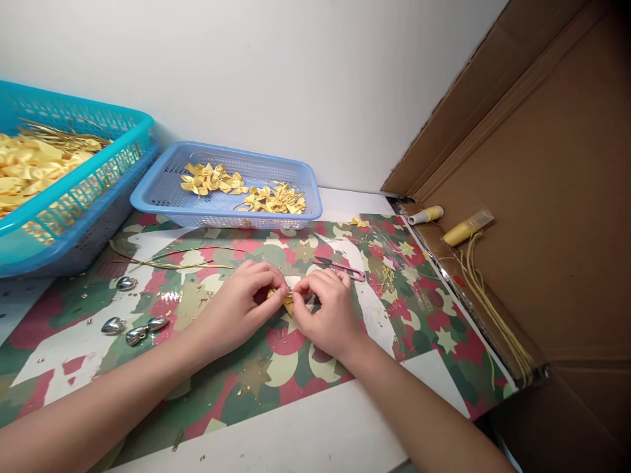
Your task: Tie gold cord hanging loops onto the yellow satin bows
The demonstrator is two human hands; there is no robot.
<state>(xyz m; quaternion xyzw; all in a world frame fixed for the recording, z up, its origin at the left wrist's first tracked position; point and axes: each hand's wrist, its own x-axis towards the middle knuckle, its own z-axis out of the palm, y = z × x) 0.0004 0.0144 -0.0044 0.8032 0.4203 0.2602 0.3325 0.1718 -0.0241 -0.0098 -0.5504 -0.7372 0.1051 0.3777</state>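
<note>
My left hand (241,302) and my right hand (329,314) meet over the middle of the table. Both are closed, thumb against fingertips, pinching a small yellow ribbon bow (288,305) from either side. Fingers cover most of the bow, so its full shape is hidden. Just beyond my right hand lie thread snips (348,270) with a pink handle. To the left of my left hand are several silver heart-shaped pieces (114,325). A few thin gold cords (182,265) stretch across the table behind them.
A blue basket (315,197) holding yellow bows stands against the wall. At far left, a turquoise basket (142,125) contains many yellow ribbon pieces and gold cords. Yellow tubes (466,228) and hanging yellow cords (486,309) are beside the cardboard (552,197) on the right.
</note>
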